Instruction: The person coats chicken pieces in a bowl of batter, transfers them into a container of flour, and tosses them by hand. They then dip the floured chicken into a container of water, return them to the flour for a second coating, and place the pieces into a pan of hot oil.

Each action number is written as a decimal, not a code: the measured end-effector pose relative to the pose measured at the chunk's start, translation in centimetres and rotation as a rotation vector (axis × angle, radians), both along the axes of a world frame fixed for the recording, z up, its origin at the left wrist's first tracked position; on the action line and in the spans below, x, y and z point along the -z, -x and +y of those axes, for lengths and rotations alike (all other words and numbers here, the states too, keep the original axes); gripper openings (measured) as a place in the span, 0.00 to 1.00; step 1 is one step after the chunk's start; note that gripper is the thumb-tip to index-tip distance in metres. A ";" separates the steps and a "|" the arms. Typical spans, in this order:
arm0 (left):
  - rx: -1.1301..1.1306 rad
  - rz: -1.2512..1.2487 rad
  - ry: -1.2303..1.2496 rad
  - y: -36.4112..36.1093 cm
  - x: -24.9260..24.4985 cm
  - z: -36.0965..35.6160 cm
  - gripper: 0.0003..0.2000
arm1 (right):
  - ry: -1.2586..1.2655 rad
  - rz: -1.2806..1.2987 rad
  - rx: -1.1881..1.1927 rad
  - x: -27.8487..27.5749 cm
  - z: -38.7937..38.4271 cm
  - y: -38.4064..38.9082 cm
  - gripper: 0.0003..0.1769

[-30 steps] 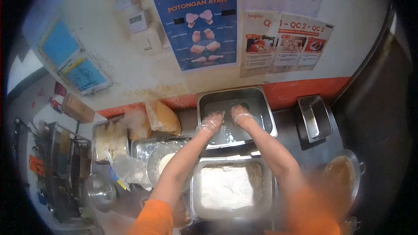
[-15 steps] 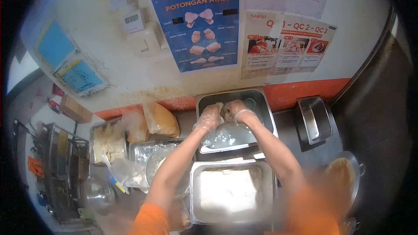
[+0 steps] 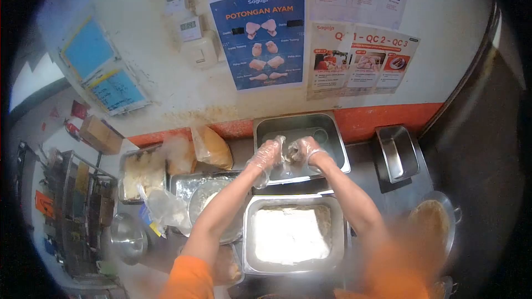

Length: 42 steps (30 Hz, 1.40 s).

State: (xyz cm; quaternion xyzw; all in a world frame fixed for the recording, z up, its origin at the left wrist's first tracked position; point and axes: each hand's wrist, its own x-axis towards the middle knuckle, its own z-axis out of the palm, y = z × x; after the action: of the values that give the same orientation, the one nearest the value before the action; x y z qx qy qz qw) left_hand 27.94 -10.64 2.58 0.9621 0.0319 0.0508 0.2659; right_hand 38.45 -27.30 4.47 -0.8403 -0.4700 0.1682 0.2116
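Observation:
My left hand [image 3: 267, 156], in a clear plastic glove, is closed around a pale, lumpy piece of food [image 3: 283, 147]; its kind is too blurred to make out. Close beside it, my right hand [image 3: 308, 150], gloved the same way, grips another pale, coated piece [image 3: 293, 153]. Both hands are over a deep steel pan [image 3: 339, 152] holding cloudy liquid, in which a round, clear rim shows near the back right. In front of that pan, nearer my body, stands a second steel pan [image 3: 250, 243] filled with white flour [image 3: 291, 232].
To the left are a tray of pale food [image 3: 143, 177], a bag of orange-brown powder [image 3: 213, 147], a steel bowl [image 3: 128, 238] and a plastic bag [image 3: 166, 207]. A narrow steel pan [image 3: 397, 154] and a round pan [image 3: 451, 216] stand right. Posters hang on the wall.
Both hands have come slightly up and back toward the pan's near side, with the pale pieces now showing more clearly between them. The view has shifted a little.

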 end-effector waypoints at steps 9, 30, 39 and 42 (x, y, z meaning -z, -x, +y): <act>0.034 -0.137 -0.028 4.3 -8.9 -0.8 0.18 | -0.168 0.089 0.073 -8.9 -4.3 4.1 0.14; -0.586 0.096 1.134 29.0 11.8 -13.9 0.28 | 0.473 0.246 0.424 8.6 -18.9 21.2 0.27; -0.643 0.449 0.721 24.1 10.5 -13.6 0.31 | 0.013 0.450 0.316 10.4 -14.6 22.1 0.21; -0.559 0.454 0.886 24.3 11.4 -10.8 0.33 | 0.137 0.873 0.309 10.1 -17.1 18.2 0.18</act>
State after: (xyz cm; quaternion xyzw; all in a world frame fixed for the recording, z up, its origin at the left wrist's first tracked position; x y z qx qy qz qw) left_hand 3.64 -21.44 -8.85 0.7006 0.3600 -0.1072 0.6067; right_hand 20.29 -44.38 -5.65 -0.7630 -0.1942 0.5033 0.3560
